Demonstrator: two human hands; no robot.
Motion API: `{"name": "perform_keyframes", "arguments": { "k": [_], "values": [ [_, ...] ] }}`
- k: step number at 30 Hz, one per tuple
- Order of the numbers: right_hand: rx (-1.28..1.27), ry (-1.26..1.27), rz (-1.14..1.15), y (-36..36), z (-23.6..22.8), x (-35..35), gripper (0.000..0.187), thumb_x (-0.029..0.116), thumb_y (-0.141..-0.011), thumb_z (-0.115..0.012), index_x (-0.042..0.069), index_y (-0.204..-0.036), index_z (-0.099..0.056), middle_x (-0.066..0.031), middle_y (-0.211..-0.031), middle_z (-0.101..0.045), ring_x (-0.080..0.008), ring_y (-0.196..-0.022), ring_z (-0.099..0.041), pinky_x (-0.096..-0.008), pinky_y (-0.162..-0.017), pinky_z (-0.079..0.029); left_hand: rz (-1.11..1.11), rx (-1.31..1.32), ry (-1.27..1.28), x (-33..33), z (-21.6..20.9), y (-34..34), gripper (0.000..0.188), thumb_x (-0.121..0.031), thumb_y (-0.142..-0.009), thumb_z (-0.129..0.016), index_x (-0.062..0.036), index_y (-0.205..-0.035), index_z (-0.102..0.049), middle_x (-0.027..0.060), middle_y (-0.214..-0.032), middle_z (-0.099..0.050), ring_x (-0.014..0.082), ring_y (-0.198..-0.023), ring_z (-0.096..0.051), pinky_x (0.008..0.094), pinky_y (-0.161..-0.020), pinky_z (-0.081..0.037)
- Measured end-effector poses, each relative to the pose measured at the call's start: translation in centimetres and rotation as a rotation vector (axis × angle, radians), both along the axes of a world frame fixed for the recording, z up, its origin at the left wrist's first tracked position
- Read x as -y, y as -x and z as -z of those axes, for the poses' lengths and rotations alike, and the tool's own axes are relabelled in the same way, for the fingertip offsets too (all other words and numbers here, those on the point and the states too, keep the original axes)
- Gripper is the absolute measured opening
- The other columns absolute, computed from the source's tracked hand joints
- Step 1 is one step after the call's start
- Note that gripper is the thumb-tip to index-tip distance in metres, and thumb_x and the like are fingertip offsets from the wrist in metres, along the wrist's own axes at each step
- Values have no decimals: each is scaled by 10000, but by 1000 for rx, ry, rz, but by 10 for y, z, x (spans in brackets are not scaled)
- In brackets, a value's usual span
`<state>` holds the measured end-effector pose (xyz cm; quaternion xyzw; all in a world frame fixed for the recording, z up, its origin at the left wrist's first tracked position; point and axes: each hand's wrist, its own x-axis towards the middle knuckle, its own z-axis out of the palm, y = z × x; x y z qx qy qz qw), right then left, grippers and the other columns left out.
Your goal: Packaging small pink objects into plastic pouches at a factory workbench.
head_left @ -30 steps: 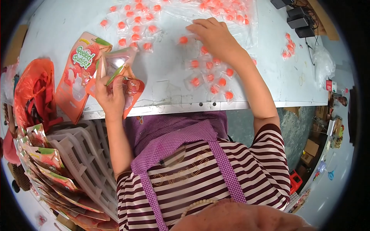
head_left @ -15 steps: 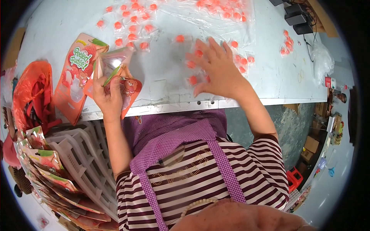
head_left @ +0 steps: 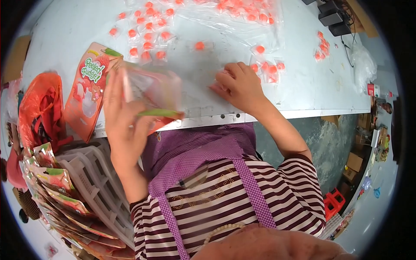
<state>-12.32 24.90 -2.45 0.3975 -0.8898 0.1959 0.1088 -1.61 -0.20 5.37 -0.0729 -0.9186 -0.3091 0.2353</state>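
Note:
My left hand [head_left: 123, 125] holds an open clear-fronted pouch [head_left: 151, 93] with a green edge, lifted over the near edge of the white table [head_left: 303, 86]; the pouch is blurred. My right hand [head_left: 238, 86] is closed over a gathered handful of small wrapped orange candies [head_left: 268, 71] near the table's front edge. More orange candies [head_left: 147, 32] lie scattered across the far part of the table. A flat orange printed pouch [head_left: 89, 89] lies on the table left of my left hand.
A grey plastic crate [head_left: 93, 182] stands at my lower left, with a stack of filled printed pouches [head_left: 56, 190] along its left side. An orange plastic bag [head_left: 41, 108] sits at the far left. Black boxes [head_left: 331, 17] rest at the table's far right corner.
My right hand swept candies from the far middle of the table toward the near edge and closed over them. My left hand lifted the open pouch nearer and to the right.

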Motion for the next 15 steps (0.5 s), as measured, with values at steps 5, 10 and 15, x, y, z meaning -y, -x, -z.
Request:
{"name": "perform_keyframes", "arguments": {
  "k": [5,10,15],
  "values": [
    [75,194,-48,9,4,-4,223,193,-688,-751,111,-799,-576,-63,-787,-558,-221,-686,-549,-308,-517,-422,100,195,44,-32,-6,8,244,-61,-597,-747,-42,-796,-608,215,-1347,-426,393,-1278,-359,447,-993,-325],
    [611,710,299,11,-8,-10,174,164,-783,-708,83,-810,-556,-14,-793,-575,-102,-639,-532,-239,-472,-383,220,246,-74,-47,21,27,255,-91,-645,-734,-69,-872,-620,229,-1306,-448,392,-1250,-382,436,-974,-340],
    [1025,1324,340,14,-65,8,147,191,-868,-595,69,-824,-525,-5,-791,-559,-64,-656,-496,-211,-482,-361,235,240,-51,-56,29,36,273,-97,-665,-722,-69,-909,-606,242,-1289,-455,410,-1232,-392,442,-963,-348]
  ]
}}
